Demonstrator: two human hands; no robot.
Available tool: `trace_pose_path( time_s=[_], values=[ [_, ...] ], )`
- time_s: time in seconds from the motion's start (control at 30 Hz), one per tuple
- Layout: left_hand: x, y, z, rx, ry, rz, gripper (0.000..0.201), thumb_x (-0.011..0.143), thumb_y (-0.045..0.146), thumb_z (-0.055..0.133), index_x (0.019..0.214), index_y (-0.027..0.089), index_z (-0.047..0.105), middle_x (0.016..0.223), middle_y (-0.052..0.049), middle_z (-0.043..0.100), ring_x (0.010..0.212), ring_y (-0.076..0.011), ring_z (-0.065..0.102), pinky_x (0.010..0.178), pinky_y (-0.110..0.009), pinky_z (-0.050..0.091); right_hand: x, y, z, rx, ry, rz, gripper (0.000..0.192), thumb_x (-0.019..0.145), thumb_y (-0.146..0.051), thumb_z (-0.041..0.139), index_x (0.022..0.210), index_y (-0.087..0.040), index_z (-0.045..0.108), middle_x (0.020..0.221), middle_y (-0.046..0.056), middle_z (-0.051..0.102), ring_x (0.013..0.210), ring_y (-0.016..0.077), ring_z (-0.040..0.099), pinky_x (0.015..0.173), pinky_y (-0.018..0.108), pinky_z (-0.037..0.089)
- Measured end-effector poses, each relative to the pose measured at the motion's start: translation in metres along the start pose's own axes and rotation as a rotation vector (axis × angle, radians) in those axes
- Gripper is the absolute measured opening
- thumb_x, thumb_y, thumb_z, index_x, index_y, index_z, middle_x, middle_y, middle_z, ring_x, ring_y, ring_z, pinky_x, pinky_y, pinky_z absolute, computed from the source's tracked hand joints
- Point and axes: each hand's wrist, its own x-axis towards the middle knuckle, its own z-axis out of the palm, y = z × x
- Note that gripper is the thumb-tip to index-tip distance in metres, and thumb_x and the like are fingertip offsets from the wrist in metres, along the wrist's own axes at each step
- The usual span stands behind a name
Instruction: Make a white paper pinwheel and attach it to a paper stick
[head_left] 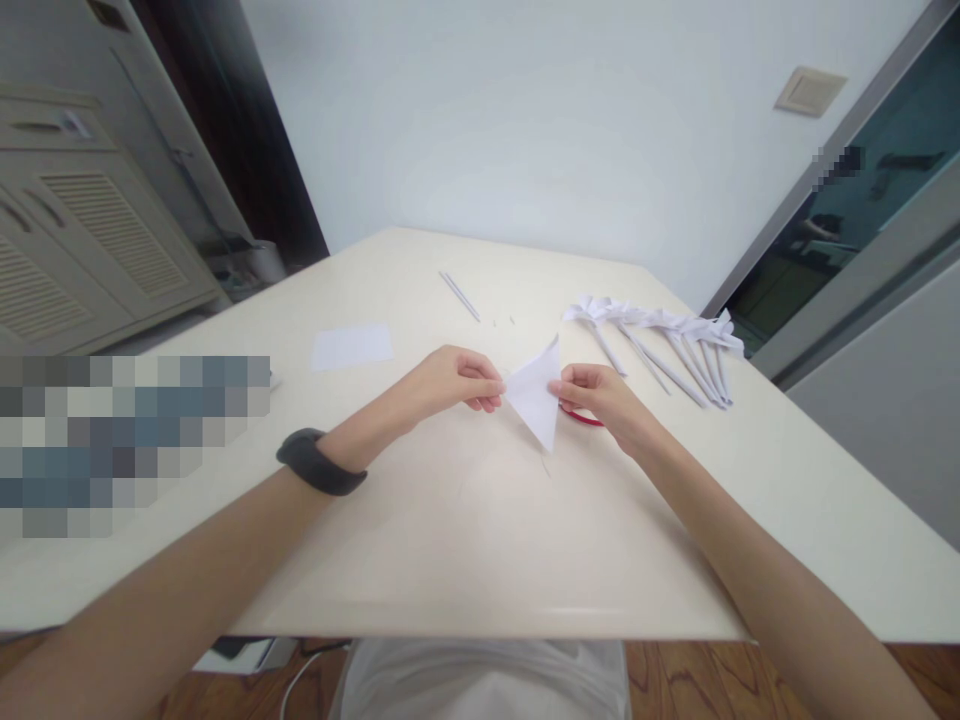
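Observation:
A white sheet of paper folded into a triangle (535,394) is held just above the cream table (465,530). My left hand (457,378) pinches its left corner, and a dark band sits on that wrist. My right hand (600,396) pinches the triangle's right edge. A red object (583,418) lies on the table under my right hand, mostly hidden by it.
Several folded white paper flowers on thin stems (667,345) lie in a row at the right. A small white paper sheet (351,346) lies at the left, and thin sticks (460,296) lie farther back. A blurred patch covers the table's left side.

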Motion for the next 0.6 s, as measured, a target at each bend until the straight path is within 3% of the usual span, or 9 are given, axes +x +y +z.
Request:
trace_pose_path(
  time_s=[0.33, 0.6],
  values=[
    [-0.0001, 0.0014, 0.0012, 0.026, -0.008, -0.007, 0.017, 0.071, 0.033, 0.067, 0.07, 0.016, 0.066, 0.07, -0.005, 0.07, 0.066, -0.0162, 0.065, 0.063, -0.027, 0.05, -0.0005, 0.0006, -0.002, 0.0, -0.023, 0.024, 0.032, 0.073, -0.046, 0.066, 0.069, -0.017, 0.052, 0.061, -0.003, 0.046, 0.054, 0.0077, 0.038, 0.047, 0.023, 0.02],
    [0.0002, -0.0002, 0.0014, 0.016, -0.004, -0.001, 0.016, 0.07, 0.033, 0.067, 0.071, 0.016, 0.067, 0.07, -0.005, 0.07, 0.065, -0.0161, 0.064, 0.063, -0.027, 0.051, 0.0004, 0.0027, -0.0022, 0.022, -0.005, -0.01, 0.032, 0.072, -0.043, 0.067, 0.066, -0.018, 0.048, 0.06, -0.004, 0.045, 0.052, 0.0072, 0.034, 0.048, 0.024, 0.02]
  ],
)
